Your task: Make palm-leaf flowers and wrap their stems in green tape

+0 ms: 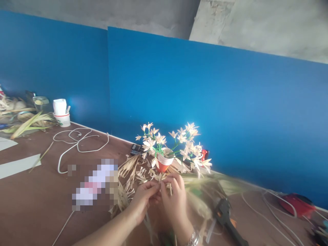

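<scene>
My left hand (146,200) and my right hand (176,196) meet at the middle front of the brown table, both closed with fingertips pinched together. At their tips is a small pale husk flower (160,176), whose lower part the fingers hide. Just beyond stands an orange and white pot (164,164) full of cream flowers (188,147) on green stems. Dried husk strips (129,171) and scraps lie around the pot and beside my left hand. A black hot glue gun (225,215) lies to the right of my right hand.
A white cable (77,143) loops across the left of the table (33,212). White cups (61,116) and a husk pile (28,118) stand at the far left. A red object (297,205) with cords lies at right. A blue partition (205,95) borders the back.
</scene>
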`<state>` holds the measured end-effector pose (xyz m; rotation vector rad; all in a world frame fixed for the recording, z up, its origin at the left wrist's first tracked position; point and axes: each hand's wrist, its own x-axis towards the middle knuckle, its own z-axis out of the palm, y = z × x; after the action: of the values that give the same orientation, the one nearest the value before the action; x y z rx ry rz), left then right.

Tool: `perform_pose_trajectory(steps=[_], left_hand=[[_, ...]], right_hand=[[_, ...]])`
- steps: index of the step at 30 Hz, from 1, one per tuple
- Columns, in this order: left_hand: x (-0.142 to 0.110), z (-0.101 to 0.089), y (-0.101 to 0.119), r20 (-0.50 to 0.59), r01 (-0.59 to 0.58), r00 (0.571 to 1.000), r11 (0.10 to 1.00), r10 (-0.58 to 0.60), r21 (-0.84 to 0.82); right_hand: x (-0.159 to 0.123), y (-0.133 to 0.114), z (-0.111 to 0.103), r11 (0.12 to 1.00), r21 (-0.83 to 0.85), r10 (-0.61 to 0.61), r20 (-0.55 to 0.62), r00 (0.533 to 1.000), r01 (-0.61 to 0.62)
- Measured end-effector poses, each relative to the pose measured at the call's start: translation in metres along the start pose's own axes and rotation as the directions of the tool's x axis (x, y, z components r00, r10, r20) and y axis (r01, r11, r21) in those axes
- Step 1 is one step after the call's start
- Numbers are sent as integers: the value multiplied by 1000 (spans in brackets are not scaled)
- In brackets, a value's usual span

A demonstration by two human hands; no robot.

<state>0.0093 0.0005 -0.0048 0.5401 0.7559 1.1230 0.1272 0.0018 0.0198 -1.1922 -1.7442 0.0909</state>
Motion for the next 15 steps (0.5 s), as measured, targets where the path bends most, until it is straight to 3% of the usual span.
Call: perform_pose_trajectory(steps=[15], left_hand=[[1,-1,-3,2,-1,1000,1000,1,-3]], right_hand=[[-2,8,0,994,-91,-68,-1,998,68]])
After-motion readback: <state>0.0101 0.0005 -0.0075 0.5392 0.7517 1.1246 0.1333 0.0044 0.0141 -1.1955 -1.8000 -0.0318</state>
